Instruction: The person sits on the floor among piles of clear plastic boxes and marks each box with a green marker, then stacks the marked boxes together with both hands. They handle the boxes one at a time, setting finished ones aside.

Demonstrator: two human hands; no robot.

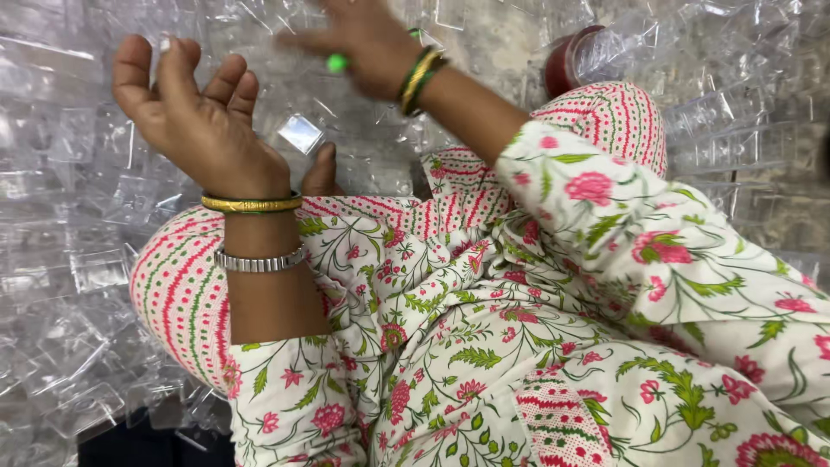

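Observation:
My left hand [194, 117] is raised with the palm towards me and the fingers loosely curled. It holds nothing that I can make out. A gold bangle and a silver one sit on its wrist. My right hand [363, 43] is blurred at the top, reaching over a pile of clear plastic boxes [78, 216]. A small green thing [335, 62] shows at its fingers; whether it is held is unclear. A small clear square lid [300, 134] lies on the pile between my hands.
My knees in floral and striped cloth [484, 329] fill the lower middle, with a toe [322, 169] showing. Clear plastic boxes surround me on all sides. A clear container with a dark red end [566, 60] lies at the upper right.

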